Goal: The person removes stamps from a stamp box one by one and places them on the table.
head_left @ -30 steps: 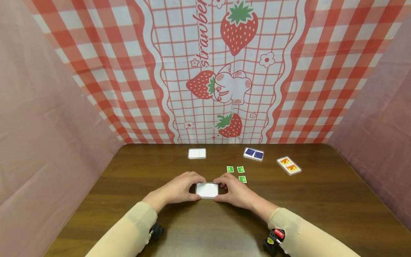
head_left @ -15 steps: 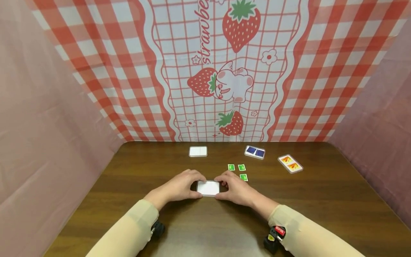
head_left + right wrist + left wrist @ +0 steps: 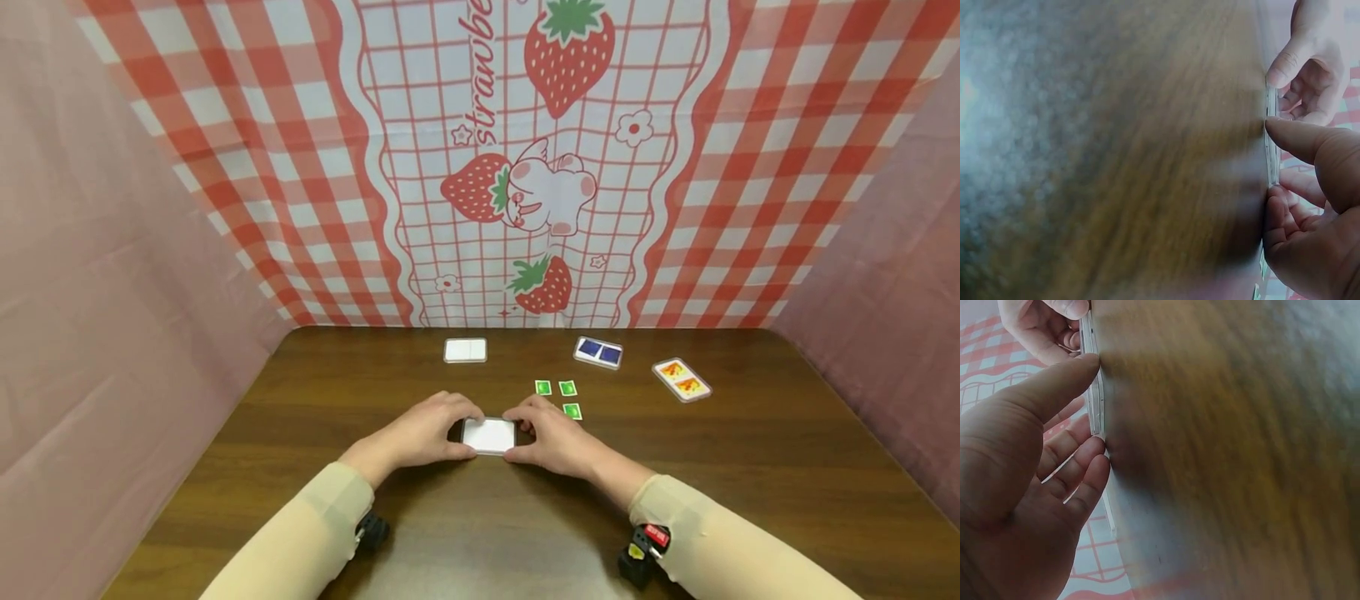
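Observation:
A flat, clear-edged plastic case [image 3: 489, 436] with a white face lies on the wooden table in the middle of the head view. From the left, my left hand [image 3: 422, 429] grips its end, thumb on the near edge and index finger at the far edge. My right hand [image 3: 553, 437] holds the opposite end the same way. Seen edge-on in the left wrist view, the case [image 3: 1094, 394] looks thin and layered, low against the tabletop. The right wrist view shows the right thumb pressing the near edge of the case [image 3: 1272, 153].
Just beyond the right hand lie three small green square cards [image 3: 567, 388]. Farther back are a white case [image 3: 465, 350], a case with two dark blue squares [image 3: 598, 352] and one with two orange pictures [image 3: 682, 380]. A strawberry-print cloth [image 3: 480, 250] hangs behind the table.
The head view has shifted slightly, so the table and cards appear a little higher and farther right. Both hands keep their grip on the white-faced case.

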The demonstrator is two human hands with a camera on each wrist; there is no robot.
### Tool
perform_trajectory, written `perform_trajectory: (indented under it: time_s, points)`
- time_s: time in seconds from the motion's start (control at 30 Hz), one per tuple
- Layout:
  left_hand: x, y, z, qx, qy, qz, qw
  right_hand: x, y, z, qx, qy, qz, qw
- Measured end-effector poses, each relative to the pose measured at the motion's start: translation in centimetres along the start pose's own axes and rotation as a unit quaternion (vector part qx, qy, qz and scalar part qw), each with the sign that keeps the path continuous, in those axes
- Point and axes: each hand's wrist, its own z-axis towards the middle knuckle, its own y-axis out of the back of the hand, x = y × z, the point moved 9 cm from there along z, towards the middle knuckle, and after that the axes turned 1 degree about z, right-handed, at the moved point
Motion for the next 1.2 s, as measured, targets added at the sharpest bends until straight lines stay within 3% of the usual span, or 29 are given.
perform_trajectory:
  time_s: [0.27, 0.5, 0.63, 0.77, 1.0, 1.2]
  points:
    - [0.3, 0.5, -0.1, -0.014, 0.0, 0.026, 0.9996, -0.9, -0.3, 0.2, -0.019, 0.04, 0.014, 0.999]
    - [1.4, 1.0, 0.2, -0.018, 0.014, 0.039, 0.999, 0.4, 0.9, 0.2, 0.003, 0.003, 0.026, 1.0]
    - [2.3, 1.3, 0.4, -0.019, 0.029, 0.04, 0.9986, 0.6, 1.6, 0.3, -0.01, 0.017, 0.023, 1.0]
    - [3.1, 1.5, 0.6, -0.023, 0.04, 0.047, 0.9978, 0.4, 2.3, 0.4, -0.023, 0.019, 0.012, 1.0]
    - [4.4, 2.1, 1.2, -0.034, 0.054, 0.065, 0.9958, -0.8, 4.0, 0.5, -0.033, -0.02, -0.001, 0.999]
    - [5.4, 2.5, 1.6, -0.037, 0.076, 0.061, 0.9946, -1.6, 6.2, 0.7, -0.056, -0.013, -0.012, 0.998]
